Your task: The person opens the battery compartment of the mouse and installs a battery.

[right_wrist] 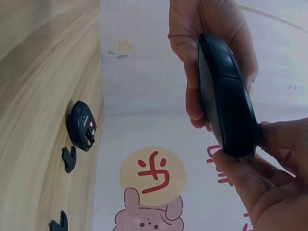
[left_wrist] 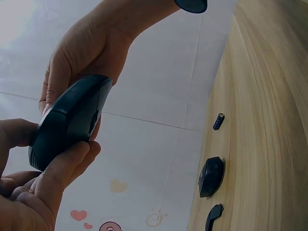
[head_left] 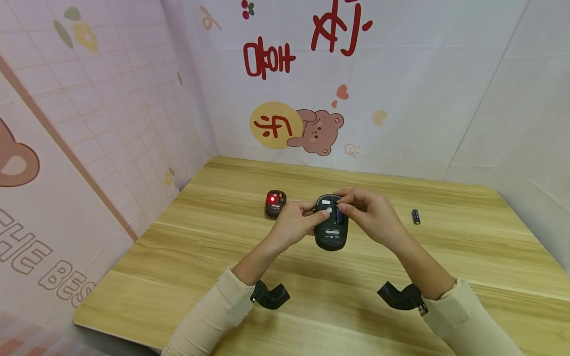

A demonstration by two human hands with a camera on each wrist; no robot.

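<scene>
A black, oval plastic mouse [head_left: 329, 226] is being held by left fingers [head_left: 318, 217] and pinched at its edge by right fingers [head_left: 353, 212].

Pale wood-grain counter [head_left: 472, 242] taking up lower half, near-left corner looking rounded. White back wall [head_left: 414, 64] standing right behind, crease [head_left: 490, 83] running down right side. Cartoon bear [head_left: 320, 131] cuddling up to yellow disc [head_left: 269, 138], big red characters [head_left: 262, 60] sitting above, kinda cute. Left wall [head_left: 120, 74] showing faint grid, brown stripe [head_left: 67, 140] cutting diagonally, outlined "THE BES" lettering [head_left: 27, 254] running below. Bright glow [left_wrist: 17, 14] washing out left wrist view's top-left corner.
</scene>
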